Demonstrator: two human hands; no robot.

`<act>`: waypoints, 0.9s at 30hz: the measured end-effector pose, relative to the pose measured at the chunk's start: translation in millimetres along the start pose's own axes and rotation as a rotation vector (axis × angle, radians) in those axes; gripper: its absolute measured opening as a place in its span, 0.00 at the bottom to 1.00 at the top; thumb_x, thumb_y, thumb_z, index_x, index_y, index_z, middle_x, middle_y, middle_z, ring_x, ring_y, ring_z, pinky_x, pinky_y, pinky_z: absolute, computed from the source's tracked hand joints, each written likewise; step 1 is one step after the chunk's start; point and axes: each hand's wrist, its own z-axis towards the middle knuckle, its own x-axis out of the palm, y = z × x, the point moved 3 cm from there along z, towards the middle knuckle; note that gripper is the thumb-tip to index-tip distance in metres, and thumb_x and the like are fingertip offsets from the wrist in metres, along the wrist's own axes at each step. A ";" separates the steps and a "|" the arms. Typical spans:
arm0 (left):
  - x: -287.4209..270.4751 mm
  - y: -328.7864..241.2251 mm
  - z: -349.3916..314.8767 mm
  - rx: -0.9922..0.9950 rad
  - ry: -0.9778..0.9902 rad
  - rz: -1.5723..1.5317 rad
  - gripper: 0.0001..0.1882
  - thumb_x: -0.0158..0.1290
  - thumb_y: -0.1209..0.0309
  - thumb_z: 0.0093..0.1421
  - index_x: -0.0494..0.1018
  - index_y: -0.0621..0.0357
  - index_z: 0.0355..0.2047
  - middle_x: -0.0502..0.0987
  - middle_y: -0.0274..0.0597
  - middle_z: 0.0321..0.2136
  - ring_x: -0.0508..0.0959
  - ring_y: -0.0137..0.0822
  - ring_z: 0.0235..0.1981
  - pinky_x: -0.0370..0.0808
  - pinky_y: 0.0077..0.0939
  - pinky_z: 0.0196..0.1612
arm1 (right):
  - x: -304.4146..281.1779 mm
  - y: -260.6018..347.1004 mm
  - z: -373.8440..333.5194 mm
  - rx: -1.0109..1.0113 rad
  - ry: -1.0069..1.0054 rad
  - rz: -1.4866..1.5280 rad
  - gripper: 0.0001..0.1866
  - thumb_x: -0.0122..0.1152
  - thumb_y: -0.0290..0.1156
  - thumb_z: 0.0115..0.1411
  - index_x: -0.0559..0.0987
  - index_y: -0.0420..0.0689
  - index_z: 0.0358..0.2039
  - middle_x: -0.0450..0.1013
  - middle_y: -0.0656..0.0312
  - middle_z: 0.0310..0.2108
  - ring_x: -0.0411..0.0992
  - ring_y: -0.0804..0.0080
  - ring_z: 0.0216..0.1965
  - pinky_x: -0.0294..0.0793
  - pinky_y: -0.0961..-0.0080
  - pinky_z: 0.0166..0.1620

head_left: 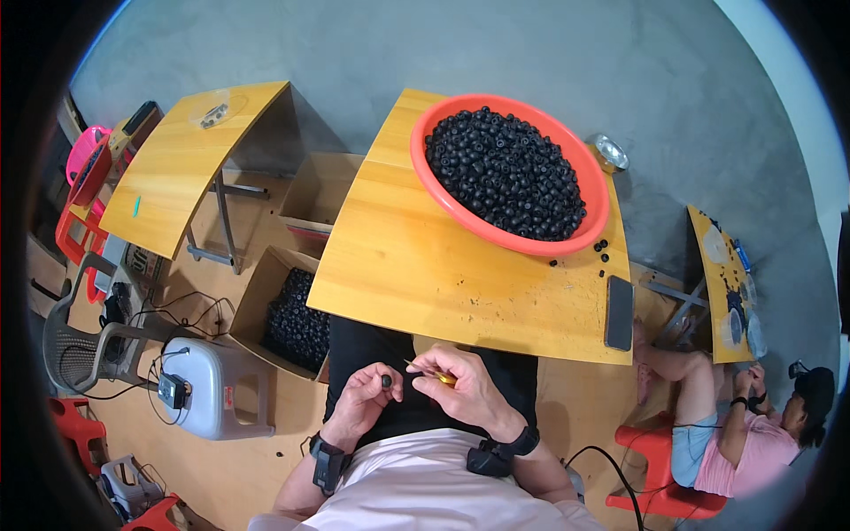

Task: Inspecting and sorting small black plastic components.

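My left hand point(365, 400), fingers closed, pinches a small black round part point(386, 380) at its fingertips, above my lap. Just to its right, my right hand point(460, 387) is wrapped round a thin pointed tool with a shiny yellow handle point(445, 379). The tool's slim tip points left, over the gap between my hands and apart from the black part. Beyond my hands, a large orange-red basin point(440, 205) full of similar black parts stands on the wooden table point(390, 257).
A dark phone point(619, 311) lies at the table's right edge, near several loose black parts point(605, 257) and a metal tin point(609, 153). Left of my legs, a cardboard box point(251, 326) holds more parts. A grey stool point(212, 389) carries cables. Another person point(739, 442) sits at right.
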 end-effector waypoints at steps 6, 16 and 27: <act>-13.4 0.3 -7.2 -0.056 0.027 -0.042 0.16 0.56 0.58 0.56 0.70 0.59 0.31 0.73 0.40 0.28 0.73 0.32 0.30 0.69 0.23 0.38 | 25.7 0.7 6.0 0.089 0.076 0.089 0.06 0.60 0.20 0.51 0.75 0.36 0.31 0.66 0.65 0.22 0.63 0.82 0.24 0.63 0.83 0.28; 35.4 -46.4 -18.7 -0.068 0.197 -0.242 0.24 0.58 0.54 0.54 0.72 0.64 0.39 0.72 0.37 0.26 0.71 0.29 0.30 0.69 0.23 0.36 | 50.4 39.4 7.9 -0.204 -0.031 -0.141 0.15 0.64 0.19 0.45 0.77 0.39 0.37 0.69 0.61 0.25 0.68 0.75 0.26 0.67 0.81 0.30; 86.0 -43.8 37.3 -0.127 0.234 -0.035 0.23 0.60 0.56 0.51 0.74 0.64 0.37 0.76 0.38 0.30 0.72 0.28 0.29 0.68 0.22 0.37 | -16.5 32.6 19.1 -0.197 -0.084 -0.036 0.11 0.63 0.20 0.47 0.78 0.38 0.34 0.68 0.63 0.23 0.67 0.77 0.23 0.65 0.82 0.27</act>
